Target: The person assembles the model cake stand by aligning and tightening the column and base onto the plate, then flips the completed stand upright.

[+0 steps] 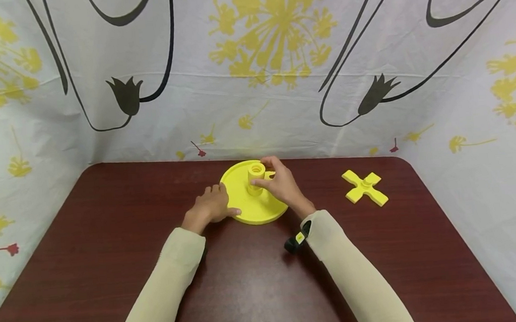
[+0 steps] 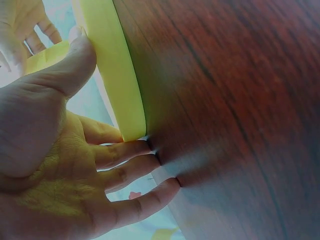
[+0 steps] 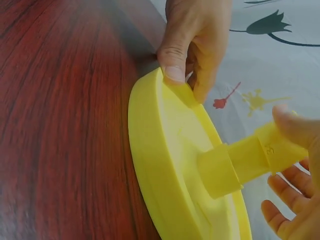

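Note:
A yellow round base (image 1: 243, 202) with a raised rim lies near the table's far edge. From its socket rises a yellow tube (image 1: 257, 177), threaded inside at its top. My right hand (image 1: 283, 181) holds the tube's upper part, thumb on one side and fingers on the other. In the right wrist view the tube (image 3: 252, 159) narrows between the socket and its wider upper end. My left hand (image 1: 211, 205) holds the base's left edge; its thumb lies over the rim (image 2: 112, 65), and several fingertips touch the table.
To the right, a yellow cross-shaped piece (image 1: 366, 188) with a short threaded stub lies on the dark wooden table (image 1: 267, 281). A white patterned cloth (image 1: 235, 97) hangs behind the table and along both sides.

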The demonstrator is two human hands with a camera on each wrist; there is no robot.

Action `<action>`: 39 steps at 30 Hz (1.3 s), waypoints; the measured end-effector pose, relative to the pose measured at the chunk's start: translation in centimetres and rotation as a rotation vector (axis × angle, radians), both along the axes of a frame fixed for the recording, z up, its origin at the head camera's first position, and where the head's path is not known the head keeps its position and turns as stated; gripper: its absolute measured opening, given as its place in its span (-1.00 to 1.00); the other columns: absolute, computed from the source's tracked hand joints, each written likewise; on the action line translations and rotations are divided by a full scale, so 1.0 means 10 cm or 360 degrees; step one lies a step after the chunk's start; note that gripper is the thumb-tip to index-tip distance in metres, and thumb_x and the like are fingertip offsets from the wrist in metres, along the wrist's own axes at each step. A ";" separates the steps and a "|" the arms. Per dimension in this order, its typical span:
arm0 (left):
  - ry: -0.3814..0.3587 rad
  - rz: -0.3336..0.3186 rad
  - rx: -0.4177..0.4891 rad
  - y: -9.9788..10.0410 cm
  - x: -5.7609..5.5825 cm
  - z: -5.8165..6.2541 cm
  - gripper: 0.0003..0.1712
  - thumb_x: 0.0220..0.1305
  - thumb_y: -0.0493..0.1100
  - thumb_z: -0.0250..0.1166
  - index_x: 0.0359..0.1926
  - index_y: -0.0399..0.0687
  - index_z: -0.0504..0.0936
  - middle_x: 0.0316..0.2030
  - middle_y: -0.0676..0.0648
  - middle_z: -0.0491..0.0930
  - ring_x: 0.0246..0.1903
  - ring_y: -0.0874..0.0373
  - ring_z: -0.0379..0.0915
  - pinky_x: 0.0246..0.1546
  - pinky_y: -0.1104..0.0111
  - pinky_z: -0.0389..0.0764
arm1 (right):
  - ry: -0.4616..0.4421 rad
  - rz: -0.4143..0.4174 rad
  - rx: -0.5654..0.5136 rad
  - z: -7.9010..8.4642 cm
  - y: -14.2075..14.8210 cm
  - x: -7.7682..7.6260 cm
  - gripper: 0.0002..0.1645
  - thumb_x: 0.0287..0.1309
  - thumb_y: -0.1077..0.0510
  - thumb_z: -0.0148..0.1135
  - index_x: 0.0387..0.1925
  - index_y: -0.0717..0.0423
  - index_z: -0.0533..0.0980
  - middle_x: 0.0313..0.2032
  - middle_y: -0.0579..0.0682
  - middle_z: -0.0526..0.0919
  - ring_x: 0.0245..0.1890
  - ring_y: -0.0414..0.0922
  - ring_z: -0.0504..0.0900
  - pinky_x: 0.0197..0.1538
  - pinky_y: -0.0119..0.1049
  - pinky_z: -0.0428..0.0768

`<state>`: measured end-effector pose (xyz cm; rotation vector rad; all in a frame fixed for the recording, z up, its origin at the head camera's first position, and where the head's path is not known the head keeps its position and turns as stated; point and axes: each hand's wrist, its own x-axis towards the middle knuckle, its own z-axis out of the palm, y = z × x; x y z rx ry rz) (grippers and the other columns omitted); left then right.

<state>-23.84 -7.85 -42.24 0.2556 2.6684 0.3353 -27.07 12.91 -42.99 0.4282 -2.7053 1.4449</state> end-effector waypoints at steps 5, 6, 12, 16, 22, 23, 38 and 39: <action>-0.0002 0.0000 0.0001 -0.01 -0.01 -0.01 0.15 0.36 0.29 0.17 0.53 -0.41 -0.17 0.48 -0.41 -0.01 0.48 -0.28 -0.08 0.37 -0.13 0.19 | -0.0065 0.0127 -0.0023 0.05 0.05 0.00 -0.15 0.24 0.02 0.37 0.44 0.16 0.23 0.36 0.15 0.39 0.38 0.04 0.36 0.33 0.03 0.41; -0.0002 0.0004 0.0005 -0.01 -0.01 -0.01 0.15 0.36 0.29 0.17 0.53 -0.41 -0.17 0.48 -0.41 -0.01 0.48 -0.28 -0.08 0.37 -0.13 0.19 | -0.0068 0.0154 -0.0031 0.06 0.06 0.00 -0.17 0.25 0.04 0.35 0.45 0.16 0.23 0.37 0.15 0.38 0.39 0.05 0.35 0.33 0.03 0.41; 0.0003 0.0010 0.0006 -0.01 -0.01 -0.02 0.15 0.36 0.29 0.18 0.52 -0.42 -0.16 0.47 -0.42 0.01 0.47 -0.28 -0.05 0.37 -0.13 0.20 | -0.0073 0.0273 -0.0092 0.07 0.06 -0.03 -0.30 0.26 0.27 0.30 0.39 0.28 0.30 0.31 0.20 0.45 0.32 0.11 0.44 0.29 0.04 0.46; 0.0005 -0.0003 0.0001 -0.01 0.00 -0.02 0.14 0.36 0.29 0.17 0.52 -0.42 -0.16 0.47 -0.42 0.01 0.47 -0.28 -0.05 0.36 -0.13 0.22 | -0.0101 0.0256 -0.0115 0.06 0.05 -0.03 -0.30 0.25 0.32 0.29 0.39 0.32 0.30 0.27 0.23 0.49 0.27 0.12 0.50 0.26 0.01 0.49; 0.0000 -0.0002 0.0001 -0.01 0.00 -0.02 0.14 0.36 0.28 0.17 0.53 -0.42 -0.16 0.48 -0.41 0.00 0.48 -0.28 -0.07 0.36 -0.13 0.21 | -0.0046 0.0165 -0.0049 0.03 0.04 -0.02 -0.36 0.22 0.26 0.35 0.31 0.25 0.41 0.19 0.19 0.57 0.20 0.08 0.57 0.20 -0.04 0.55; 0.0000 -0.0002 -0.0001 -0.01 0.00 -0.02 0.14 0.36 0.29 0.17 0.53 -0.42 -0.16 0.48 -0.41 0.00 0.48 -0.28 -0.07 0.36 -0.13 0.21 | -0.0040 0.0141 -0.0047 0.02 0.04 -0.02 -0.38 0.21 0.25 0.37 0.29 0.24 0.43 0.17 0.18 0.59 0.18 0.07 0.58 0.19 -0.04 0.56; 0.0008 -0.0018 -0.0006 0.00 -0.01 -0.02 0.14 0.36 0.29 0.17 0.52 -0.43 -0.16 0.48 -0.42 0.00 0.47 -0.29 -0.06 0.35 -0.13 0.23 | -0.0094 -0.0039 0.0021 0.01 0.01 0.00 -0.25 0.14 0.03 0.46 0.31 0.12 0.40 0.20 0.14 0.57 0.18 0.09 0.57 0.17 -0.02 0.56; 0.0007 -0.0021 -0.0007 0.00 -0.01 -0.01 0.15 0.37 0.29 0.16 0.52 -0.43 -0.16 0.47 -0.42 0.00 0.47 -0.29 -0.06 0.35 -0.13 0.23 | -0.0095 -0.0015 0.0014 0.01 0.01 0.00 -0.23 0.16 0.04 0.44 0.35 0.12 0.37 0.23 0.14 0.54 0.21 0.09 0.55 0.20 -0.02 0.54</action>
